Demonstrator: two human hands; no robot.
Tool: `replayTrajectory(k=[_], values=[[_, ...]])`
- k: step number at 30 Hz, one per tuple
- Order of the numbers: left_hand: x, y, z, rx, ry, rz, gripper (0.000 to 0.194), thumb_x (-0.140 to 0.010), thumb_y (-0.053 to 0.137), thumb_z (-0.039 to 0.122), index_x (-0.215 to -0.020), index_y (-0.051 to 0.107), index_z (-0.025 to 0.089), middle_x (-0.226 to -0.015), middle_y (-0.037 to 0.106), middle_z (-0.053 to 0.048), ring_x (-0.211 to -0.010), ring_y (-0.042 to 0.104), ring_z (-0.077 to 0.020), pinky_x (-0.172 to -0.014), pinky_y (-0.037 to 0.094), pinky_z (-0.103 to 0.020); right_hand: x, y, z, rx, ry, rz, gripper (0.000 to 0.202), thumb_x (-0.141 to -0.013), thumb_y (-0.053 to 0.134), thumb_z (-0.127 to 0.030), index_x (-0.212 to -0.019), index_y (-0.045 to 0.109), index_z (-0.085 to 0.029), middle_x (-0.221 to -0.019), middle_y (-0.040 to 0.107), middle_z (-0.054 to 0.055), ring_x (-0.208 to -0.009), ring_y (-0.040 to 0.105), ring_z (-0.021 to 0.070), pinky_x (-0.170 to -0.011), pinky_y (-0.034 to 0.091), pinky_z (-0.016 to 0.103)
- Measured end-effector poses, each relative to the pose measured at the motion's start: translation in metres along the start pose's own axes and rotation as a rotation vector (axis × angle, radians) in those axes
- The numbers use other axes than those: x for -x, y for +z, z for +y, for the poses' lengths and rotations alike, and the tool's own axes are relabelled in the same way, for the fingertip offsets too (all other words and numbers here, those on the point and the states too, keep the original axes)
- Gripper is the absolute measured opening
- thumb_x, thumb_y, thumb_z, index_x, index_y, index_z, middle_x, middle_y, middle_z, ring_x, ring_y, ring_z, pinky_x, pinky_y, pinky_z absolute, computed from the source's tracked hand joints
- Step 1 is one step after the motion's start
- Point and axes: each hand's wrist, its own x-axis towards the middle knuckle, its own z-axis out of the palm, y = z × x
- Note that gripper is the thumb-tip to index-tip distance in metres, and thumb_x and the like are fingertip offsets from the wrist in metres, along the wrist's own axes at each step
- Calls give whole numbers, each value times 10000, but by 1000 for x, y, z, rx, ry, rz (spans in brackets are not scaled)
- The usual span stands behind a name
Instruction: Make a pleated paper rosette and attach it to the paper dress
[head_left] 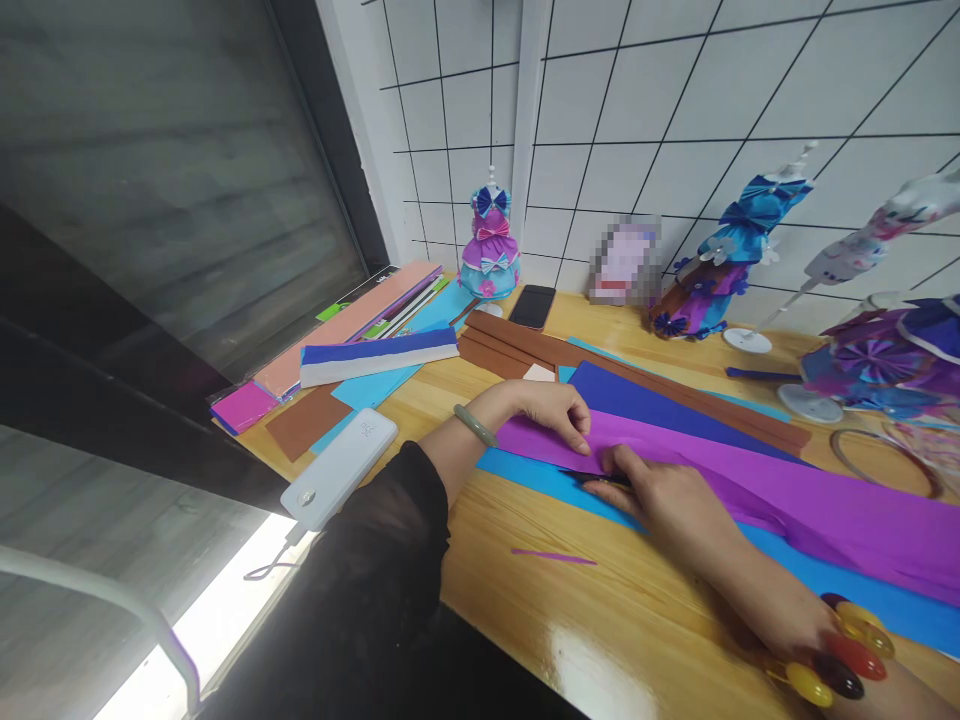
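Observation:
My left hand rests on a long purple sheet of crepe-like paper, its thumb and bent fingers closed at the near edge. Dark, pointed scissors are in my right hand, blades toward the left along that same edge; the handles are mostly covered by my fingers. Beneath the purple sheet lies a bright blue sheet, showing as a band on the near side. A thin purple offcut sits on the wood in front.
Behind are a dark blue sheet and brown strips. A white power bank lies by the left edge, near stacked papers. Small mannequins in paper dresses and a black phone stand or lie toward the wall.

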Motion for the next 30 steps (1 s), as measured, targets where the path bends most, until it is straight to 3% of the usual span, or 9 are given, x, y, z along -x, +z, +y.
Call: replayTrajectory(k=[9, 14, 25, 30], values=[[3, -3, 4, 67, -46, -4, 330, -512, 718, 388, -756, 613, 193, -663, 548, 38, -642, 487, -105, -599, 332, -238, 1, 2, 2, 3, -12, 30, 342, -832, 378, -512, -845, 501, -193, -579, 620, 20, -511, 598, 185, -449, 319, 250], [0, -2, -2, -10, 22, -11, 308, -531, 698, 394, -719, 584, 180, -641, 518, 40, -614, 466, -101, -573, 322, -238, -1, 1, -2, 4, 2, -6, 348, -831, 378, -512, -887, 497, -190, -605, 638, 33, -549, 617, 206, -456, 341, 258], [1, -3, -2, 64, 60, -42, 324, -524, 709, 369, -762, 601, 178, -618, 527, 47, -597, 463, -98, -576, 339, -238, -9, 0, -8, -32, 30, -58, 366, -838, 363, -512, -914, 493, -179, -662, 659, 55, -581, 634, 221, -480, 377, 275], [3, -3, 0, 119, 11, -53, 315, -507, 722, 336, -761, 612, 185, -625, 533, 51, -605, 464, -92, -590, 329, -235, -10, 2, -9, -18, 33, -43, 349, -833, 384, -504, -878, 505, -179, -664, 660, 54, -577, 636, 218, -476, 378, 271]])
